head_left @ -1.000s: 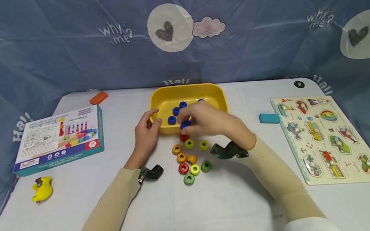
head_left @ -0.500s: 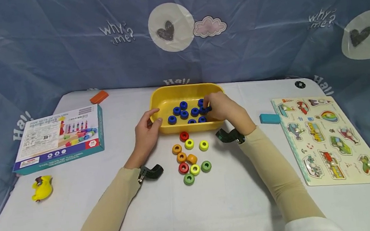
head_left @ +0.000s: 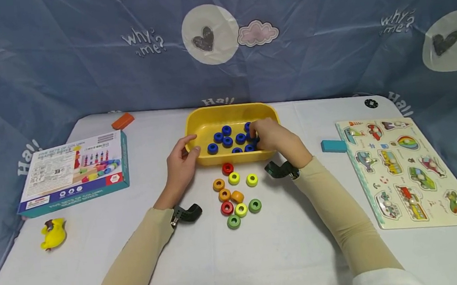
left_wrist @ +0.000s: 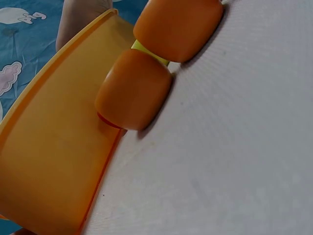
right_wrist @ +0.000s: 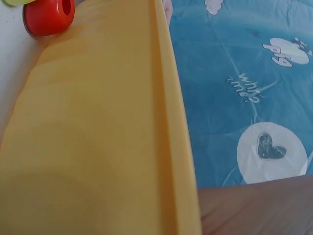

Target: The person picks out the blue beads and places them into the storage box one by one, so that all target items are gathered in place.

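Observation:
In the head view a yellow tray (head_left: 234, 157) stands at the back of the table with several blue beads (head_left: 227, 141) inside. My left hand (head_left: 181, 168) holds its left end, thumb at the front corner and fingers farther back. My right hand (head_left: 271, 135) reaches into the right end, fingers curled down around a blue bead (head_left: 256, 142) that they partly hide. In front of the tray lie loose beads: red (head_left: 227, 168), orange (head_left: 224, 195), yellow (head_left: 234, 178) and green (head_left: 254, 205). Both wrist views mostly show the tray's outer wall (right_wrist: 98, 117), which hides the right fingers.
On the left are a boxed bead set (head_left: 74, 172), a yellow toy duck (head_left: 53, 234) and an orange block (head_left: 122, 121). To the right lie a teal block (head_left: 333, 146), a wooden picture puzzle (head_left: 409, 172) and a black disc (head_left: 371, 103). A blue printed cloth (head_left: 307, 60) hangs behind.
My right hand has moved from the tray's front middle to its right end, uncovering the blue beads, and has dipped slightly since half a second ago. My left hand stays on the tray.

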Available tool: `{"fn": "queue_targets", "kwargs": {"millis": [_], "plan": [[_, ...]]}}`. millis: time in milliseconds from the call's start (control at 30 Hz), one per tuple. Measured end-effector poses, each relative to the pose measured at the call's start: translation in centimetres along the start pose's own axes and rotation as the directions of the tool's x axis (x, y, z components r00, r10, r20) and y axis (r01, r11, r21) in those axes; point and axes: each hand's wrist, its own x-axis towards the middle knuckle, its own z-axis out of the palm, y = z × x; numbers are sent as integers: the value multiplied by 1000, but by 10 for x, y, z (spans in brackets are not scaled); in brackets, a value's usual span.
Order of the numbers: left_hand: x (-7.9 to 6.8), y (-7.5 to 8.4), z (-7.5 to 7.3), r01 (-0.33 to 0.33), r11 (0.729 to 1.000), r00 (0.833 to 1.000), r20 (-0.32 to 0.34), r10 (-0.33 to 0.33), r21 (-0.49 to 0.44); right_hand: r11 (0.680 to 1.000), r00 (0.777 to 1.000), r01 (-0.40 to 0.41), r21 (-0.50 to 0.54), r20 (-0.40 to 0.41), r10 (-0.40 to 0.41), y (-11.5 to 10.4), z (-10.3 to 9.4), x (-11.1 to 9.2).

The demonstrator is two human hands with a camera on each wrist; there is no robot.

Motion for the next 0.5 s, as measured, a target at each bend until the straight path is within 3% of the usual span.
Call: {"fn": "queue_targets", "kwargs": {"millis": [367, 500], "plan": [[-1, -1, 0, 7, 1000, 1000, -7, -7, -7, 1000, 1000, -2, 13, 12, 2, -1, 0, -2], [-3, -2, -1, 20, 1000, 1000, 1, -20, 3, 998, 998, 54, 24, -42, -53, 2, -1, -6]]}}
